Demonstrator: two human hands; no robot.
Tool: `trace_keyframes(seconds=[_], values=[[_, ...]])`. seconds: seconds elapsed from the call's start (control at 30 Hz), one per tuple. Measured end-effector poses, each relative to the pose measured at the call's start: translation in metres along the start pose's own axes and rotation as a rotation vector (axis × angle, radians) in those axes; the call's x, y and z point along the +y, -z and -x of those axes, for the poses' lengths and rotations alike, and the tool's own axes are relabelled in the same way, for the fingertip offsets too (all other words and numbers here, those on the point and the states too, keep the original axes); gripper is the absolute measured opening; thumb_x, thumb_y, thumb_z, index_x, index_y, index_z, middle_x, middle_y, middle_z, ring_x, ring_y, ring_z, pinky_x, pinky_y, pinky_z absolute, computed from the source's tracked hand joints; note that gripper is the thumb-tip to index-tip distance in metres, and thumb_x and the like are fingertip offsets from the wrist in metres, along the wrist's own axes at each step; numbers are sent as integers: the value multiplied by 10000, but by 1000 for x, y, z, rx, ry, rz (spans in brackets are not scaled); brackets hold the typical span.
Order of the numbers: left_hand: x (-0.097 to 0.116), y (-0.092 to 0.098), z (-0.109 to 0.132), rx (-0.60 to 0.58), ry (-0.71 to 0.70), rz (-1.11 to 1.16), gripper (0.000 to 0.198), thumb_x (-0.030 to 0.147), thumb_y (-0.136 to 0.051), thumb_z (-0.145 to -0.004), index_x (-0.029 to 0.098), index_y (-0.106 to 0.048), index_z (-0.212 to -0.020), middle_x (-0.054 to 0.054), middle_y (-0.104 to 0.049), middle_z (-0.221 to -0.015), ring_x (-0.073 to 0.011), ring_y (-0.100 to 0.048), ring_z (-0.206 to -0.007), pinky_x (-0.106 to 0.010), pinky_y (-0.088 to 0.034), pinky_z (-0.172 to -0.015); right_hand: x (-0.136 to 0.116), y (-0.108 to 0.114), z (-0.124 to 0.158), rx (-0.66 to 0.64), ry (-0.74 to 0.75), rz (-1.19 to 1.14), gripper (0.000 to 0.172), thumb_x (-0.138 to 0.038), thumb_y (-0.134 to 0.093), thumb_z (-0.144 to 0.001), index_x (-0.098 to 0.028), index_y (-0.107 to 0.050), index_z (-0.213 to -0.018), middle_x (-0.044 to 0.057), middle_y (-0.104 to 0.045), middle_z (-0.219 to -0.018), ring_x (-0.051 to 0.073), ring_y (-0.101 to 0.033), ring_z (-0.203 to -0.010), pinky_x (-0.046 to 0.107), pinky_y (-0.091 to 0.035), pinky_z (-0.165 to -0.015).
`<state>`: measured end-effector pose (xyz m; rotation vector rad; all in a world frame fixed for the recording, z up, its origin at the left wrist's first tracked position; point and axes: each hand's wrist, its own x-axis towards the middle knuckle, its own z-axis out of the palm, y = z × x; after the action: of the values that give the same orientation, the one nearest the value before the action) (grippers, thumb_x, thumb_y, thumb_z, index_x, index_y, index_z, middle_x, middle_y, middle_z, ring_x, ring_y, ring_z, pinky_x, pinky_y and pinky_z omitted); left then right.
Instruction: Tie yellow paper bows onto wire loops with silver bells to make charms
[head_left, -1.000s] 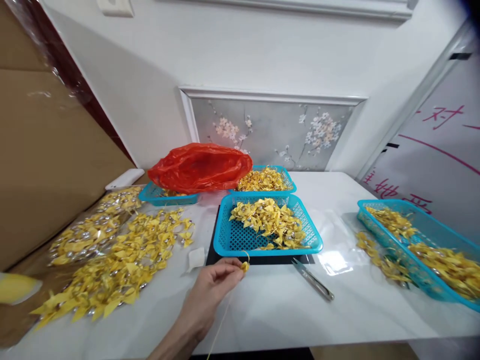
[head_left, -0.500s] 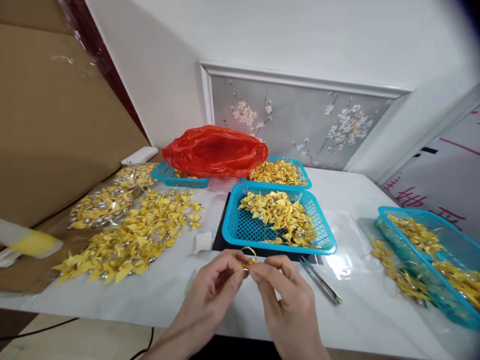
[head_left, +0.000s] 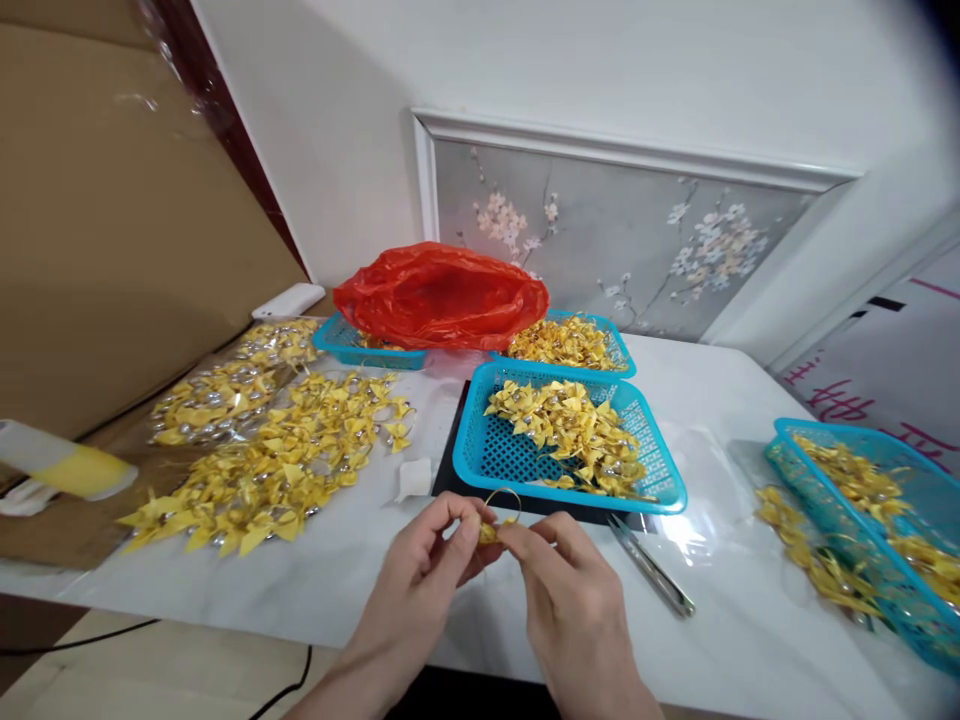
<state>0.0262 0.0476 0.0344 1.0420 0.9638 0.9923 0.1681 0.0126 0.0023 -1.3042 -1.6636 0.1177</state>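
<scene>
Between my two hands is a small yellow ribbon flower [head_left: 488,533] with a thin looped strand rising from it. My left hand [head_left: 431,560] pinches the flower from the left side. My right hand [head_left: 574,590] pinches it, or its strand, from the right; the fingertips partly hide the spot. Just beyond my hands stands a blue basket [head_left: 469,455] with yellow ribbon flowers [head_left: 577,430] heaped toward its right. Metal tweezers [head_left: 652,568] lie on the table to the right of my right hand.
A long pile of yellow flowers [head_left: 277,470] with silvery beads covers the left of the table. Behind are a red plastic bag [head_left: 442,300] and another blue basket [head_left: 626,360]. At the right edge stands one more blue basket [head_left: 817,500]. A tape roll [head_left: 71,460] lies far left.
My left fingers have shifted around the flower, and more of its yellow body shows between my hands. The whole view has moved slightly, so the table things appear a little further right.
</scene>
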Motion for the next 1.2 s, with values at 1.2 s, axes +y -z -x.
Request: trace_keyframes(seconds=[1.2], values=[[-12,1,-9,9,-238,-438,195,157,-575,-826,190,-737,-722,-69,-705,-909,-209,-690,-858,-279,-532,-735,-3,-21,7,-41,-352,-417,183,-254,-436,-1009,-258,-613,-965,-13,-622,-887,145,-588,-804,262,-455,-747]])
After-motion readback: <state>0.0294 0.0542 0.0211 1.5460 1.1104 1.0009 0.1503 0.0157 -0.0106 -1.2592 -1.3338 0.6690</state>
